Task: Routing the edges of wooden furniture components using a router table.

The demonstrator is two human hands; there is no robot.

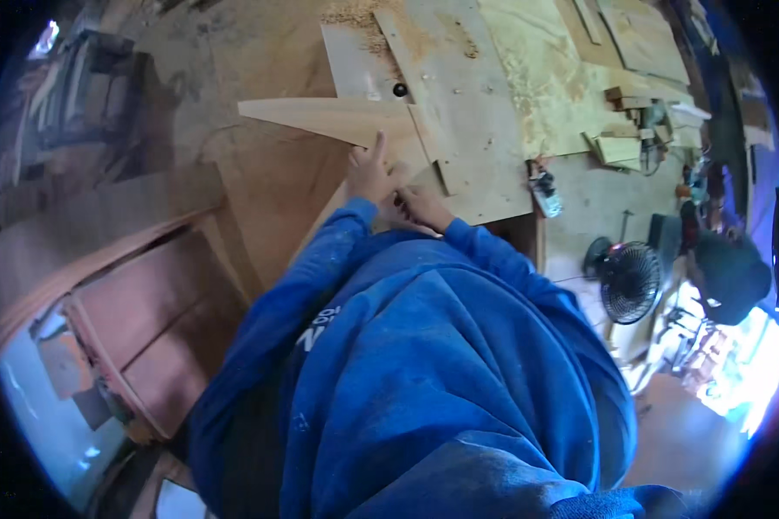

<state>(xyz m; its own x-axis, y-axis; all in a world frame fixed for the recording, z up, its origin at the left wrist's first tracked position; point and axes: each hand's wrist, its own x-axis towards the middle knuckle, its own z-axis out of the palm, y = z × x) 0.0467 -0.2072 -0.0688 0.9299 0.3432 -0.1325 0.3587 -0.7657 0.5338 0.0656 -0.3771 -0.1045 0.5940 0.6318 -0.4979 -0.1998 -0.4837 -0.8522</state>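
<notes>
A long, tapered piece of pale wood [320,116] lies across the bench top, its narrow end pointing left. My left hand [370,176] rests at its near edge, index finger stretched onto the wood and thumb apart. Close beside it, my right hand [426,208] is closed near my body; a small dark bit shows by its fingers, and what it grips is hidden. Beyond the tapered piece, a round black part [399,89] stands up from a pale work plate [350,65]. A narrow wooden strip [395,43] runs along that plate.
Sawdust [355,14] lies at the far end. Wood offcuts [619,149] are piled on the right. A black fan [630,282] stands at right, near a person [731,275] in dark clothing. A reddish panelled wooden piece [160,320] is at lower left.
</notes>
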